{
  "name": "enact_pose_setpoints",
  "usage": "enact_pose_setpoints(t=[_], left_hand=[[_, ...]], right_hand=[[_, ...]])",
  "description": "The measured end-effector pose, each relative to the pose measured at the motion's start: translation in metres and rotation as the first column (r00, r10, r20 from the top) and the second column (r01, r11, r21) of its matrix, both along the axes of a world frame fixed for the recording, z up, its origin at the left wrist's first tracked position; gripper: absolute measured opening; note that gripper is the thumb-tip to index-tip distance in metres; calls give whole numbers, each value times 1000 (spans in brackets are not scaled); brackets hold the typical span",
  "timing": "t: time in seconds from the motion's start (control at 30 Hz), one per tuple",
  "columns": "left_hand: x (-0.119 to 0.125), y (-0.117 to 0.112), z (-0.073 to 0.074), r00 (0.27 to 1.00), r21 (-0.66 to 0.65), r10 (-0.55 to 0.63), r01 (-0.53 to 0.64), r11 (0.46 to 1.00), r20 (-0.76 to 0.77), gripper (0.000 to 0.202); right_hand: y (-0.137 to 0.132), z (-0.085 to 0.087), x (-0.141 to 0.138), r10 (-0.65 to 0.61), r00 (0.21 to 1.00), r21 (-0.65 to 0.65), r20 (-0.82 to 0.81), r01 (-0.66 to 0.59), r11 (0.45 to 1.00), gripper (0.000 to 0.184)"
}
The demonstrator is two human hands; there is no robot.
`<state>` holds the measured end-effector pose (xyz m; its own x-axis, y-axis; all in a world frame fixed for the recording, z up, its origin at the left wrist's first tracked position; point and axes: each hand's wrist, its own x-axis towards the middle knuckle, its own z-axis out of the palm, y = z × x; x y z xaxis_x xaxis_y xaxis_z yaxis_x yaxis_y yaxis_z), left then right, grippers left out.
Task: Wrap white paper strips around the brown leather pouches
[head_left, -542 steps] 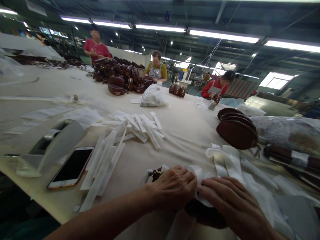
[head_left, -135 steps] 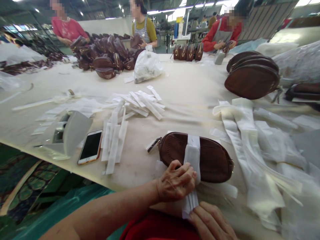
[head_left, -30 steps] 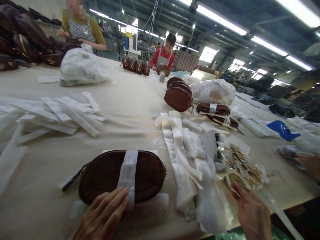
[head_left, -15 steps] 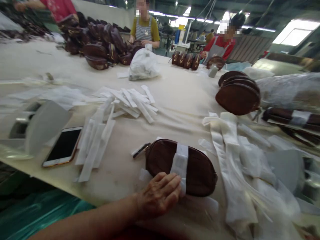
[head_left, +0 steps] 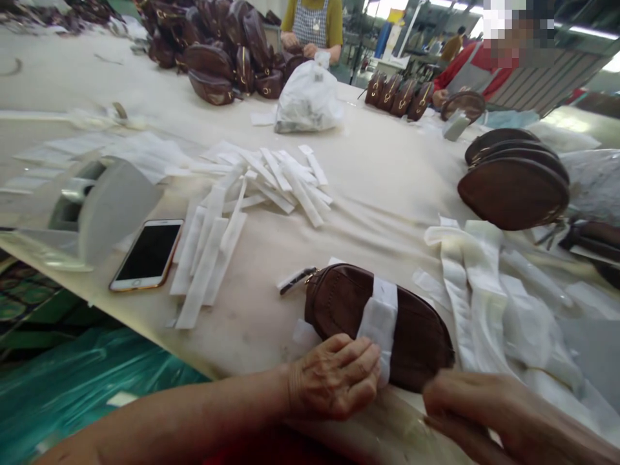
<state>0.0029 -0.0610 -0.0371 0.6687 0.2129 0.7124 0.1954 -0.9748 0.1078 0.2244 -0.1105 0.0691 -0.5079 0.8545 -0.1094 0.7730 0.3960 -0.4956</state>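
A dark brown zip pouch (head_left: 339,294) lies on the table with a white paper band (head_left: 385,297) wrapped round its middle. My left hand (head_left: 339,374) is closed on the band at the pouch's near edge, fingertips bent over it. At the pouch's right end, my right hand (head_left: 479,407) is smeared by motion; whether anything is in its fingers cannot be made out. The zip's pull tab (head_left: 296,281) sticks out at the left end.
Several white strips (head_left: 210,265) lie left of the pouch, beside a phone (head_left: 148,255) and a tape dispenser (head_left: 119,210). White wrapping strips (head_left: 484,271) and stacked brown pouches (head_left: 513,190) are on the right. Across the table, people stand near a white plastic bag (head_left: 310,97) and piled pouches (head_left: 210,64).
My right hand has come into view from the lower right and is at the pouch's right end. My left hand stays on the band. The view has shifted left and down.
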Motion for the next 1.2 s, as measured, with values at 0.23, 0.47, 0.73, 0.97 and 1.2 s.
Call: enact_pose_setpoints(t=[0.23, 0.47, 0.73, 0.97, 1.2], left_hand=[[1, 0, -7, 1000, -3, -22, 22, 1000, 18, 19], [-1, 3, -3, 998, -42, -61, 60, 997, -11, 24], [0, 1, -2, 999, -44, -38, 37, 998, -18, 25], [0, 1, -5, 1000, -13, -26, 26, 1000, -9, 18], [-1, 1, -10, 999, 19, -20, 21, 1000, -30, 15]], right_hand=[[65, -11, -26, 144, 915, -36, 376, -141, 989, 22], [79, -16, -35, 164, 862, -75, 479, -147, 986, 19], [95, -14, -40, 10, 838, -74, 545, 37, 997, 10], [129, -27, -12, -168, 972, -455, 164, 225, 862, 29], [80, -35, 1, -403, 894, 33, -197, 417, 908, 20]])
